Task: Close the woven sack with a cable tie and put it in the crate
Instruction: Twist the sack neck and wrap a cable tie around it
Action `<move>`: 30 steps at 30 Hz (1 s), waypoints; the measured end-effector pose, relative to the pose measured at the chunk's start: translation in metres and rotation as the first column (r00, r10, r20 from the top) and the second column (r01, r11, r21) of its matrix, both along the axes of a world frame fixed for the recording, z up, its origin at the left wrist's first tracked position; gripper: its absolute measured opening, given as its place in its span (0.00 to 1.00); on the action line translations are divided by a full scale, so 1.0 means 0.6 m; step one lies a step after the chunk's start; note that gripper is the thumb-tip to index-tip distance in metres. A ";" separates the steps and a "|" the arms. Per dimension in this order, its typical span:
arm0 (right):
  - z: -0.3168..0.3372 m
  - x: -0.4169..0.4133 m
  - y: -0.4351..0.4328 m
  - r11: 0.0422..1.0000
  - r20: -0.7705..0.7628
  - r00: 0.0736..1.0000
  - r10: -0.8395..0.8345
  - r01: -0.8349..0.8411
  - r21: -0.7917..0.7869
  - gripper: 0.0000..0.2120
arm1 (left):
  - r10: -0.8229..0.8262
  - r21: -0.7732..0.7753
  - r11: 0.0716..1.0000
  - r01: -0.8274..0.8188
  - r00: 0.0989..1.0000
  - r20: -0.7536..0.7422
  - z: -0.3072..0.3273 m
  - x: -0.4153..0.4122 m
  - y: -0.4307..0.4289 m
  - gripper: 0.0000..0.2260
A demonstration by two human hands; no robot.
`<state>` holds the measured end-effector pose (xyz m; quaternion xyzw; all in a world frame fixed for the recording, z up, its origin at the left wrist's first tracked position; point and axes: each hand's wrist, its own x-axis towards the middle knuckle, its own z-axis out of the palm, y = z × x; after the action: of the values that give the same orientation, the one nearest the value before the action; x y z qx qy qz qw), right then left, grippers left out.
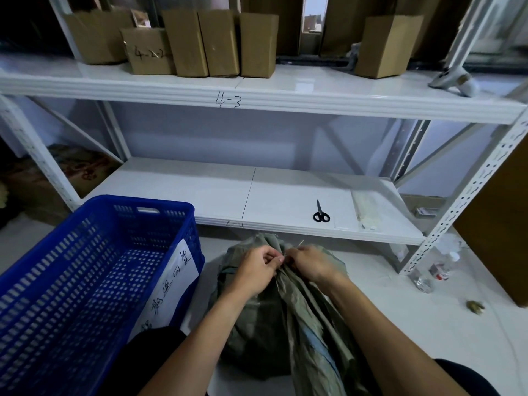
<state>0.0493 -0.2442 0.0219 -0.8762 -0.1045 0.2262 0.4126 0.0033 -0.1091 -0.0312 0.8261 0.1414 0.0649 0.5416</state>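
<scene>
The woven sack (274,318) sits on the floor just right of the blue crate (85,270), its mouth bunched into a neck; the left hand (257,271) and right hand (313,265) meet there, each grip clamped on the gathered cloth, fingers curled; a thin pale tail above the right hand is probably the cable tie (300,243), its head hidden. If either grip slackens while the tie is drawn, the folds may spread and the loop catch only part of the neck; scissors (321,214) lie on the lower shelf (200,192).
</scene>
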 end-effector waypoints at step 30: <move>-0.030 0.034 -0.016 0.939 0.196 0.938 -0.286 0.234 0.253 0.13 | -0.043 0.286 0.958 0.006 0.992 0.122 -0.005 -0.004 0.010 0.04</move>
<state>0.0695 -0.2540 0.0039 -0.8500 -0.0591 0.0534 0.5208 0.0008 -0.1033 -0.0344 0.8915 0.0858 0.1302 0.4254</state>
